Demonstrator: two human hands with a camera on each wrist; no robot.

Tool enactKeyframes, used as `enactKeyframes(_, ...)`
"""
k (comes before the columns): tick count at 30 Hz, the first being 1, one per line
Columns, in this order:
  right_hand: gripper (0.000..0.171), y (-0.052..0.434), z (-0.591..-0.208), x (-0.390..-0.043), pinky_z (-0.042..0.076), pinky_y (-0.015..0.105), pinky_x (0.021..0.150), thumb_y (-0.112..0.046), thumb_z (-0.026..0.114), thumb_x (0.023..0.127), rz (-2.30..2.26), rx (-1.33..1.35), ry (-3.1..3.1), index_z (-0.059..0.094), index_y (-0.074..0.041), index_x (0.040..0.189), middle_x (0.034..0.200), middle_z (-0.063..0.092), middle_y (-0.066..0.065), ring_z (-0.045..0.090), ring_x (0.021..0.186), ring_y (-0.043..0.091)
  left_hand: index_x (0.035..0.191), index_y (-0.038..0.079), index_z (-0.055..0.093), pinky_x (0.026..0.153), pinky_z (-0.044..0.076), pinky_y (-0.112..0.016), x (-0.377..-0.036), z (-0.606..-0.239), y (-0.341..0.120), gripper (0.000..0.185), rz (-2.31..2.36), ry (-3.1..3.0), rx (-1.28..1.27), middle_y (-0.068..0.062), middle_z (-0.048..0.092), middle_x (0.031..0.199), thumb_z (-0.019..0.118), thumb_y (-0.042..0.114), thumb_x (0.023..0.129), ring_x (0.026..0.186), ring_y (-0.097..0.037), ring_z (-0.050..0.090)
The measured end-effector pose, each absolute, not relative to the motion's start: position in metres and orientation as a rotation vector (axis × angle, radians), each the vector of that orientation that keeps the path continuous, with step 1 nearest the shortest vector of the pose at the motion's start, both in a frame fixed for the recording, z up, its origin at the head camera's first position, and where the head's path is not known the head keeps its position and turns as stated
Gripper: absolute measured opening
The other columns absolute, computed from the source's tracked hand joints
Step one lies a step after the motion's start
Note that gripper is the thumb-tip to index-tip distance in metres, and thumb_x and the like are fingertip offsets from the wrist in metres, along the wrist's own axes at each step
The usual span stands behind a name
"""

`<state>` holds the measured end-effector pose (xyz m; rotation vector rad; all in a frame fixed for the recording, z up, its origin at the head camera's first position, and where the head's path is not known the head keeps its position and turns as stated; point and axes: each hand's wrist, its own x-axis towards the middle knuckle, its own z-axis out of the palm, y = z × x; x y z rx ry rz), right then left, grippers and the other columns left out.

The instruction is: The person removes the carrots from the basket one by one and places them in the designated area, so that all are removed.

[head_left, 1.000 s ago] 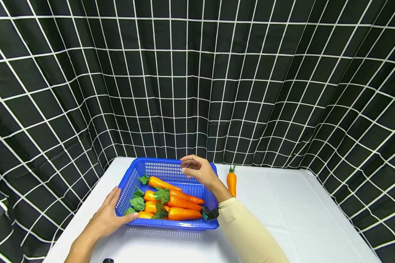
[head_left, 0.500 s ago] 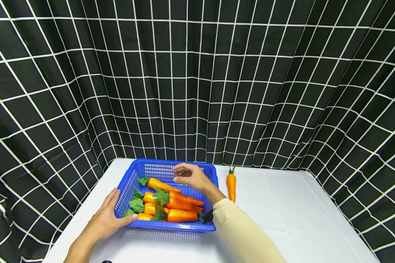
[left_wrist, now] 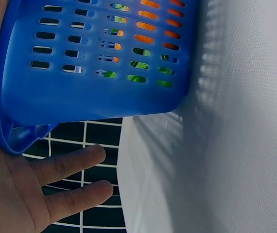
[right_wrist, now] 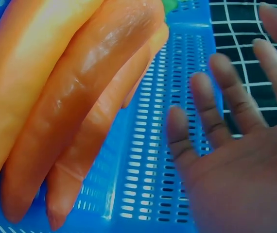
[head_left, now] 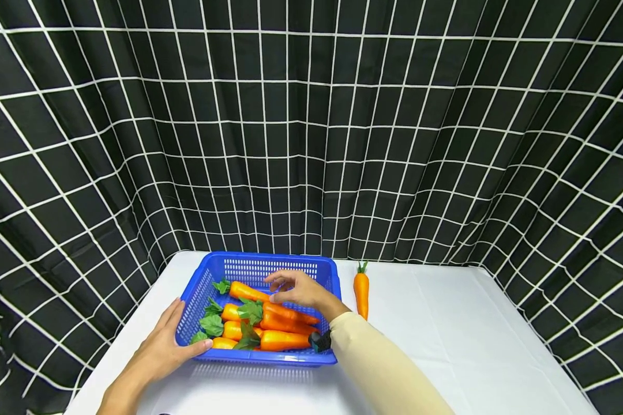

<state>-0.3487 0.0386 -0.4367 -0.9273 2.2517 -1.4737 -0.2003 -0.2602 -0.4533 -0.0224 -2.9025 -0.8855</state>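
Fingers of my right hand (head_left: 297, 290) hover spread, seemingly just above the carrots (head_left: 275, 323); my left hand (head_left: 162, 349) rests flat, fingers straight, against the blue basket (head_left: 270, 266) on the worktop (head_left: 446, 346).

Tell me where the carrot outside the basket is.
In the head view, the lone carrot lies on the white table, just right of the blue basket, leaves toward the curtain.

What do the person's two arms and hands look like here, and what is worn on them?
The right arm wears a long cream sleeve that ends at the wrist, where a small black and teal device is strapped. The right hand is bare. The left hand and its forearm are bare, with no sleeve in view. No rings or gloves show on either hand.
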Motion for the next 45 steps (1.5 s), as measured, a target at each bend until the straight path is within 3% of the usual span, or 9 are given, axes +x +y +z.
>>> enactKeyframes(15,0.041,0.039,-0.441,-0.351,0.052,0.034,0.074,-0.016,0.074,0.083,-1.314,-0.86,2.251,0.066,-0.012,0.123,0.111,0.066,0.01,0.061,0.096,0.028,0.153,-0.001,0.013,0.095,0.028,-0.072,-0.2,-0.448,-0.26,0.116,-0.894,-2.931,0.016,-0.021,0.009,0.157,0.071,0.063,0.076,0.131,-0.054,0.026)
enactKeyframes(23,0.04,0.039,-0.445,-0.35,0.052,0.038,0.08,-0.011,0.075,0.081,-1.218,-0.737,2.265,0.069,-0.022,0.119,0.109,0.065,0.002,0.061,0.096,0.022,0.153,0.0,0.014,0.095,0.029,-0.071,-0.2,-0.45,-0.259,0.115,-0.89,-2.916,0.009,-0.021,0.01,0.157,0.071,0.063,0.075,0.131,-0.054,0.027)
enactKeyframes(35,0.044,0.04,-0.451,-0.353,0.052,0.034,0.078,-0.011,0.077,0.08,-1.079,-0.704,2.331,0.068,-0.026,0.12,0.108,0.062,0.001,0.06,0.094,0.02,0.153,0.0,0.013,0.096,0.029,-0.071,-0.201,-0.452,-0.26,0.116,-0.891,-2.925,0.014,-0.02,0.009,0.157,0.07,0.064,0.076,0.131,-0.054,0.026)
enactKeyframes(45,0.042,0.041,-0.454,-0.347,0.05,0.038,0.085,-0.017,0.077,0.082,-0.923,-0.699,2.364,0.066,-0.026,0.121,0.106,0.062,0.006,0.06,0.091,0.022,0.153,0.0,0.015,0.095,0.03,-0.071,-0.199,-0.455,-0.261,0.115,-0.881,-2.917,0.0,-0.021,0.011,0.157,0.071,0.063,0.076,0.131,-0.054,0.027)
